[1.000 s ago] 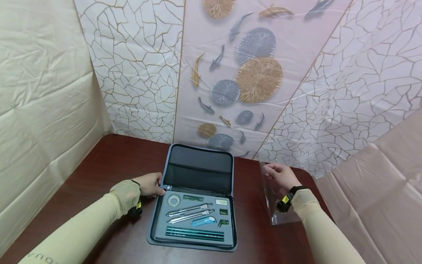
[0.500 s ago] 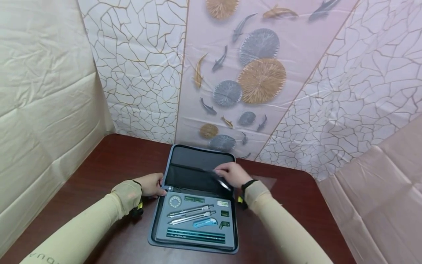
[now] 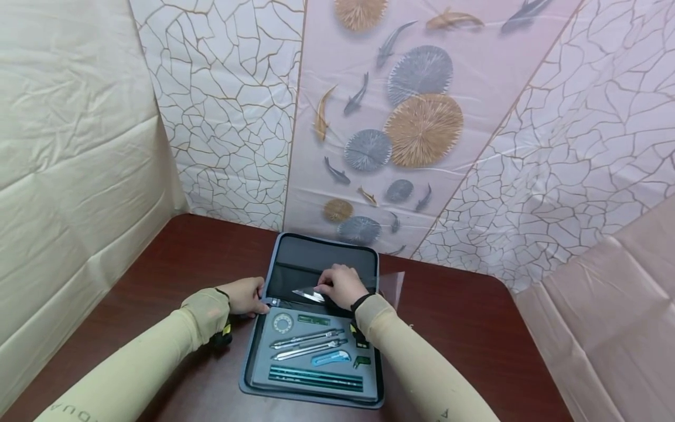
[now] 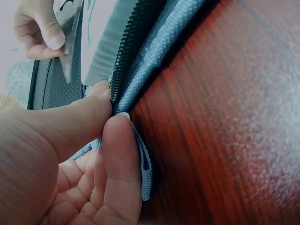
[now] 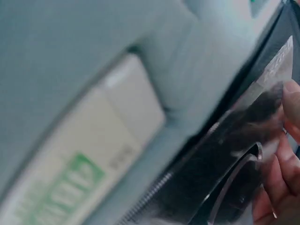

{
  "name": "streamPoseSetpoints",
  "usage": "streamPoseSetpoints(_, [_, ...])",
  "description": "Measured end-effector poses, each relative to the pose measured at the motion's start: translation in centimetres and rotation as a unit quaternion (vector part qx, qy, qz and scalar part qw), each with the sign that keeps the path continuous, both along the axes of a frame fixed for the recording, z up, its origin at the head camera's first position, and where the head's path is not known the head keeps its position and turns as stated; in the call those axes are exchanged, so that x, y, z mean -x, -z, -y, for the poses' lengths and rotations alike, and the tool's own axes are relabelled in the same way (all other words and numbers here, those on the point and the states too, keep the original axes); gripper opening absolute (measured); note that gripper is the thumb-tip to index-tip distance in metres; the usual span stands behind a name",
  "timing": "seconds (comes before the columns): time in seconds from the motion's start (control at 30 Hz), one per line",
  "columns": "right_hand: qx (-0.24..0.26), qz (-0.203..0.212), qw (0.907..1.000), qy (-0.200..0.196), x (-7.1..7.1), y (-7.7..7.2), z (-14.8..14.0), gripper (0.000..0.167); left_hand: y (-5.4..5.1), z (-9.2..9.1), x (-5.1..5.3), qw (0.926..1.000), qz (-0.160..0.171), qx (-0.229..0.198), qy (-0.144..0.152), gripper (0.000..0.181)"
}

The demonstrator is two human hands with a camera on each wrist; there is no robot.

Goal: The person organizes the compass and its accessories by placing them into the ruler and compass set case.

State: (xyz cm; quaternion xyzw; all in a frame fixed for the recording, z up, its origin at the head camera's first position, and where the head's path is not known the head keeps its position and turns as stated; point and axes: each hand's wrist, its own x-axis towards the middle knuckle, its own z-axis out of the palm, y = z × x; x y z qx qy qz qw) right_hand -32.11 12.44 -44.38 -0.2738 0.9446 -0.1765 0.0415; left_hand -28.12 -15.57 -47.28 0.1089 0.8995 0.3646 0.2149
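A grey-blue zip case (image 3: 311, 400) lies unfolded on the table, its dark lid (image 3: 327, 252) leaning back. At the hinge's left end, my left hand (image 3: 245, 295) pinches the zipped edge between thumb and finger; a fabric tab (image 4: 146, 183) hangs there in the left wrist view. Over the lid's lower part, my right hand (image 3: 341, 286) holds a clear plastic set square (image 5: 234, 126) by its edge, with a pointed corner and a curved cut-out showing. Much of its outline is hard to see. My right wrist covers the tray's upper right corner.
The case's grey tray holds several dark green pencils (image 3: 316, 378), two silver compasses (image 3: 308, 343), a blue utility knife (image 3: 331, 358), a pale ring (image 3: 282, 323) and a white eraser (image 5: 93, 154). Patterned cloth (image 3: 232, 117) hangs behind the brown table (image 3: 453, 328).
My right hand has carried the clear set square leftward from the table's right side to over the case. My left hand keeps its hold on the case edge.
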Motion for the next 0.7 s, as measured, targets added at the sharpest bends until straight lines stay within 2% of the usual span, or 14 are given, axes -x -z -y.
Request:
streamPoseSetpoints(0.1, [0.018,-0.009,0.9997,0.014,-0.1,-0.1,-0.9,0.022,-0.2,0.0,-0.1,1.0000,-0.001,0.004,0.003,0.032])
streamPoseSetpoints(0.2, [0.046,-0.023,0.9975,0.048,0.3,-0.5,-3.2,0.029,-0.4,-0.1,-0.3,1.0000,0.004,0.005,0.002,0.032])
streamPoseSetpoints(0.3, [0.067,-0.031,0.9906,0.115,1.1,-1.0,-6.7,0.037,-0.6,-0.2,-0.4,1.0000,0.007,0.004,-0.001,0.032])
streamPoseSetpoints(0.37, [0.080,-0.009,0.9816,0.173,1.4,-1.4,-9.3,0.047,-0.6,-0.2,-0.4,1.0000,0.007,0.006,-0.002,0.032])
streamPoseSetpoints(0.43, [0.085,0.034,0.9702,0.224,1.6,-1.5,-11.8,0.059,-0.6,-0.2,-0.4,0.9999,0.004,0.010,-0.003,0.032])
streamPoseSetpoints(0.53, [0.121,0.144,0.9464,0.263,1.6,-1.1,-14.6,0.071,-0.6,-0.2,-0.3,0.9999,0.003,0.012,-0.008,0.032])
streamPoseSetpoints(0.63, [0.181,0.246,0.9156,0.261,1.7,-0.3,-16.2,0.066,-0.5,-0.3,-0.3,0.9999,0.004,0.009,-0.010,0.032])
streamPoseSetpoints(0.7, [0.223,0.288,0.8958,0.255,1.7,0.0,-16.6,0.057,-0.5,-0.4,-0.2,0.9999,0.004,0.008,-0.010,0.031])
